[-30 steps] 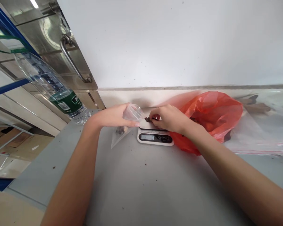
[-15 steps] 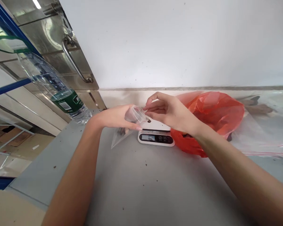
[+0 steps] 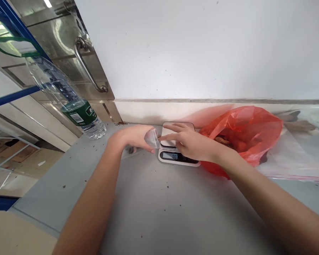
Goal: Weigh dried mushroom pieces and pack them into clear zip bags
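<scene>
My left hand (image 3: pixel 136 136) is closed around the neck of a small clear plastic bag (image 3: pixel 152 138), whose mouth faces right. The lower part of that bag rests on the grey table, with some dark bits inside. Over the small white digital scale (image 3: pixel 164 157) is my right hand (image 3: pixel 192 143), palm down with fingers stretched out. Its fingertips come close to the bag's mouth; whether they touch it I cannot tell. I see nothing in this hand. The scale's display shows 0.0.
Right of the scale stands an opened red plastic bag (image 3: pixel 252 122) with brown dried pieces (image 3: pixel 223 141) inside. Clear zip bags (image 3: pixel 300 152) lie beyond it. A large water bottle (image 3: pixel 77 113) stands at the table's left edge. A white wall (image 3: pixel 202 53) rises behind.
My right hand has come down over the scale and its bent fingers have straightened. A dark piece near its fingertips is out of sight. The left hand still holds the clear bag.
</scene>
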Tool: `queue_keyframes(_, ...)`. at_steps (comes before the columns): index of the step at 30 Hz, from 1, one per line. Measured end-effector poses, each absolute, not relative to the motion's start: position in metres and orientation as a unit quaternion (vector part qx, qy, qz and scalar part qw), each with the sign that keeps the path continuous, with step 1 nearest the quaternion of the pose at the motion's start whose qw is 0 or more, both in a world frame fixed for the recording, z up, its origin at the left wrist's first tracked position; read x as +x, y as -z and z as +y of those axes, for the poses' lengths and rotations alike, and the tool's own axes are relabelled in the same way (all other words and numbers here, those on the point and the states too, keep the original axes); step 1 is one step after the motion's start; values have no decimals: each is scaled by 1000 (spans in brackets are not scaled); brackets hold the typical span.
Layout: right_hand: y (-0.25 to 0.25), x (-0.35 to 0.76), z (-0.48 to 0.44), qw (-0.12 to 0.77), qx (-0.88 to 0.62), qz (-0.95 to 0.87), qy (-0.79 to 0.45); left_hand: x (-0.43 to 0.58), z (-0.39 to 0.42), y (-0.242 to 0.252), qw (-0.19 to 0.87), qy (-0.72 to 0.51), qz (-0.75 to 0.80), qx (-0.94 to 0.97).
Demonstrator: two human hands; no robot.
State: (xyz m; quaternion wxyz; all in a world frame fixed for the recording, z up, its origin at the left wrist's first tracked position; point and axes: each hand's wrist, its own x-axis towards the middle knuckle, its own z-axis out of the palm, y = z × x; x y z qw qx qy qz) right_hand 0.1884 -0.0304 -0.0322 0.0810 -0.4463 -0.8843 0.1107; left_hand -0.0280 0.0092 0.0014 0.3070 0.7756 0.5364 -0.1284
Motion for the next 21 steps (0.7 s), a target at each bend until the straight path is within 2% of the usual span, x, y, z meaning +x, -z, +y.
queue_keyframes(9, 31, 198, -26, 103, -483, -859, -138, -40, 11, -6, 303, 109, 529, 785)
queue_keyframes(13, 23, 211, -26, 224, -456, -847, -155, -56, 3, -21, 311, 8, 513, 800)
queue_keyframes(16, 8, 221, -32, 329, -400, -839, -166, -60, -2, -29, 323, -121, 453, 822)
queue_keyframes(18, -5, 227, -40, 367, -365, -839, -167, -54, -4, -30, 364, -193, 375, 830)
queue_keyframes(21, -23, 234, -52, 377, -340, -846, -161, -35, -4, -26, 449, -234, 251, 825)
